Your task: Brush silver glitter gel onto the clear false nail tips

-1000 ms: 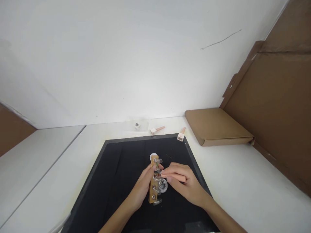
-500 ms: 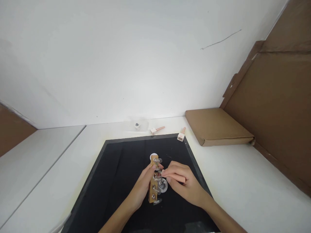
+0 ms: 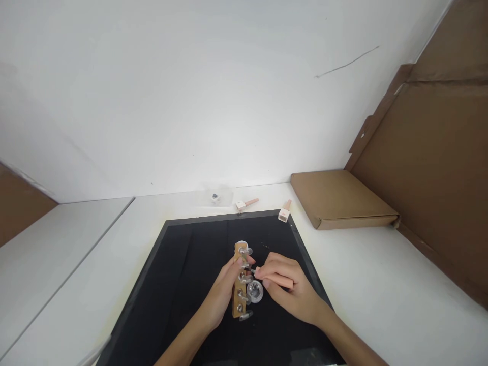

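My left hand (image 3: 222, 291) is closed around the upper half of a wooden stand (image 3: 239, 300), its thumb on the front. Several clear nail tips (image 3: 246, 316) stick out from the stand's right side on round metal mounts. Between the fingers of my right hand (image 3: 286, 287) is a pink-handled brush (image 3: 280, 280), its dark tip at a clear nail tip beside my left thumb. Just right of the stand, below the brush tip, sits a small round clear jar (image 3: 255, 291). A white round object (image 3: 241, 244) shows partly behind the stand's top end.
Under the hands lies a black mat (image 3: 183, 284) on the white table (image 3: 385, 284). Behind it are two small white bottles with pink caps (image 3: 241, 205) (image 3: 283, 214) and a clear tray (image 3: 224, 198) holding a small item. A flat cardboard box (image 3: 343, 195) lies at the back right.
The wooden stand has shifted and tilted slightly to the left with my left hand. My right hand and the brush have moved very slightly to the right.
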`<state>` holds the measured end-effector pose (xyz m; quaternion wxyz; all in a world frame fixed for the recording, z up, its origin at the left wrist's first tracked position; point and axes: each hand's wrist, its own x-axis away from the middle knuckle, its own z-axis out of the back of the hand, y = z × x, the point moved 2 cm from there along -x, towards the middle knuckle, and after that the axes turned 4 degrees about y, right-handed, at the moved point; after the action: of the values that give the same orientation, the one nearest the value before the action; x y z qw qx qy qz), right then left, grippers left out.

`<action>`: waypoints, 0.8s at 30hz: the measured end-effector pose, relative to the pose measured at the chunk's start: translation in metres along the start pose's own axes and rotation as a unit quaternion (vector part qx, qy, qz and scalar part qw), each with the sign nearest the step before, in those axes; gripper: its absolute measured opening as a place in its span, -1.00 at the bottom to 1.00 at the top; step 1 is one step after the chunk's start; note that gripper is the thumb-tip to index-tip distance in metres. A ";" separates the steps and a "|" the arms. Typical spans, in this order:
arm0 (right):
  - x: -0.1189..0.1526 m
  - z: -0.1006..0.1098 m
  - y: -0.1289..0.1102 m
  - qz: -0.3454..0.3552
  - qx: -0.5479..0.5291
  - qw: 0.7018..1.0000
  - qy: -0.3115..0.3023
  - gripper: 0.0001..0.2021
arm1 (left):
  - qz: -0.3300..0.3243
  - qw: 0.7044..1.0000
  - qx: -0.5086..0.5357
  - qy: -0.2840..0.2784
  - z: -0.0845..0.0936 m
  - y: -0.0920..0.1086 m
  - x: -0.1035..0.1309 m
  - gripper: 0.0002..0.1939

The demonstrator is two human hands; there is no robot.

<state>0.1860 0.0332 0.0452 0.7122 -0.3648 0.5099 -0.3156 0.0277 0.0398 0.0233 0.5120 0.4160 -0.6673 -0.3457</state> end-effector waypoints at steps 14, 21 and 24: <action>0.001 0.001 0.002 -0.005 0.022 1.000 0.019 -0.81 | -0.001 1.000 0.013 -0.003 0.002 -0.003 -0.001 -0.53; 0.001 0.002 0.004 -0.003 0.022 0.999 0.041 -0.84 | -0.014 1.000 0.000 -0.013 0.004 -0.004 -0.003 -0.55; 0.002 0.002 0.003 0.009 0.010 0.999 0.031 -0.85 | -0.014 1.000 -0.019 -0.013 0.003 -0.003 -0.001 -0.56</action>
<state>0.1887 0.0337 0.0425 0.7022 -0.3434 0.5319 -0.3258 0.0254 0.0399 0.0193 0.5061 0.4110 -0.6612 -0.3711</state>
